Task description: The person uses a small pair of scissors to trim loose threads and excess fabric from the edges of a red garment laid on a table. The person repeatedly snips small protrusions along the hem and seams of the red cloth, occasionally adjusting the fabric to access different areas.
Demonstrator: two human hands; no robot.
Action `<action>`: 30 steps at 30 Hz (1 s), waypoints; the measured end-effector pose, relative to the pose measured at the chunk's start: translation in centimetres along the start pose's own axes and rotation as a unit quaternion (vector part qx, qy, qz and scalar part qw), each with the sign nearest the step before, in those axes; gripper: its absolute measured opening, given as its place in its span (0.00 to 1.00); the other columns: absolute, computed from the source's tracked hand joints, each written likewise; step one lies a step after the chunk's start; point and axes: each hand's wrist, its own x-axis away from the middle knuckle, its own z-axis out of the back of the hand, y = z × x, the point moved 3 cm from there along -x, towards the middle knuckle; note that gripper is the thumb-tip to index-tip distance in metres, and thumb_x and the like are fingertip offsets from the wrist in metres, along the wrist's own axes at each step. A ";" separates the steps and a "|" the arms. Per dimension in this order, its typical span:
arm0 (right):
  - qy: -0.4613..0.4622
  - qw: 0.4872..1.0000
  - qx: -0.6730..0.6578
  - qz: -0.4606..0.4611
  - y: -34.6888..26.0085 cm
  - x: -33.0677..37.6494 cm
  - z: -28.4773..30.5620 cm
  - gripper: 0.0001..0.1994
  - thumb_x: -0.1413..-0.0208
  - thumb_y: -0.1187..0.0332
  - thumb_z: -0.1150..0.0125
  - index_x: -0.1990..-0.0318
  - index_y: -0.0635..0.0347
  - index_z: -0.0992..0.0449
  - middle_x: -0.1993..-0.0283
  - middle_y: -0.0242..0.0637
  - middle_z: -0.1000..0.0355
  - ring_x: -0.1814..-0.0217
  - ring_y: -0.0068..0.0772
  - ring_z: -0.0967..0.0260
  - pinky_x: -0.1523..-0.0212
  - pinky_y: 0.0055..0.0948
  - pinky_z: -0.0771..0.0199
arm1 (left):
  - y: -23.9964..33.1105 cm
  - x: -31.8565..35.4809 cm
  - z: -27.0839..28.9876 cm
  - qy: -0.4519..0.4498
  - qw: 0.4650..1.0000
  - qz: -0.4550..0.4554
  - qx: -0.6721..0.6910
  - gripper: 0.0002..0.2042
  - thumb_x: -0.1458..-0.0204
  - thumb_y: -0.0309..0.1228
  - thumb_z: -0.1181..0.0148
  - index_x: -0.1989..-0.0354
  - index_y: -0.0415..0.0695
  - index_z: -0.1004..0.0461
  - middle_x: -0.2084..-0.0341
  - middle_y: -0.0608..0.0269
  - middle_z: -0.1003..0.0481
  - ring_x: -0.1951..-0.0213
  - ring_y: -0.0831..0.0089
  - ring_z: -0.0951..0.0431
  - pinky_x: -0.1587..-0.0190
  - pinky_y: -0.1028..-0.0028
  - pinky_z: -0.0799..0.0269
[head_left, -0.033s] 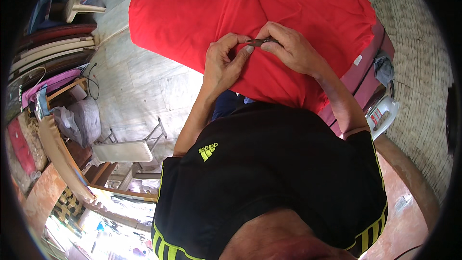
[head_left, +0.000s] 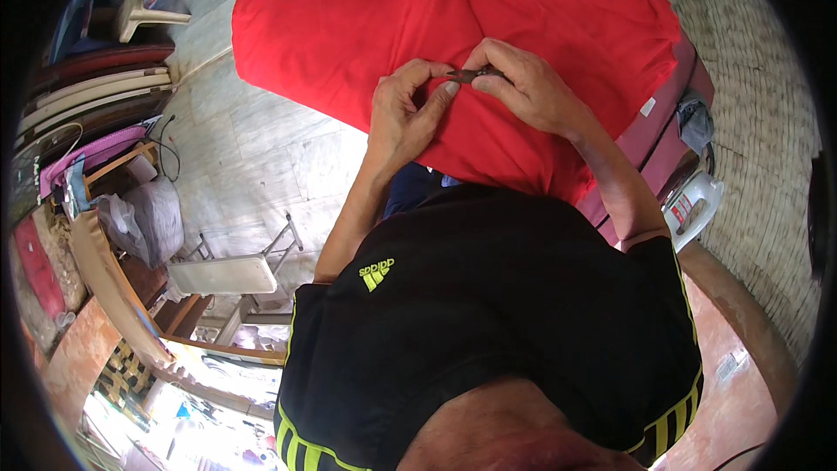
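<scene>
A wide red cloth (head_left: 558, 26) spreads over the pink padded surface and down to my lap. Small dark thread snips (head_left: 475, 76) sit between the thumb and fingers of my right hand (head_left: 520, 87), their point toward the left. My left hand (head_left: 405, 109) is closed in a pinch on the red cloth, its thumb and index fingertips right at the tip of the snips. What lies exactly between those fingertips is too small to make out. Both hands rest over the middle of the cloth, close together.
The pink padded surface (head_left: 689, 92) shows at the right, with a grey-blue rag (head_left: 695, 125) and a white iron (head_left: 693, 209) beside it. To the left stand a small white-topped stand (head_left: 222, 275), plastic bags (head_left: 157, 218), stacked boards (head_left: 96, 92) and a beige plastic chair (head_left: 148, 10).
</scene>
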 end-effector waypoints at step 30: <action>-0.005 0.995 -0.071 0.065 1.8 -1.9 1.8 0.20 0.46 0.78 0.44 0.44 0.65 0.28 0.49 0.40 0.26 0.46 0.32 0.28 0.46 0.30 0.28 | 0.4 0.2 0.5 -0.044 0.993 0.019 0.110 0.22 0.50 0.12 0.40 0.44 0.37 0.30 0.54 0.61 0.24 0.49 0.75 0.25 0.42 0.74 0.33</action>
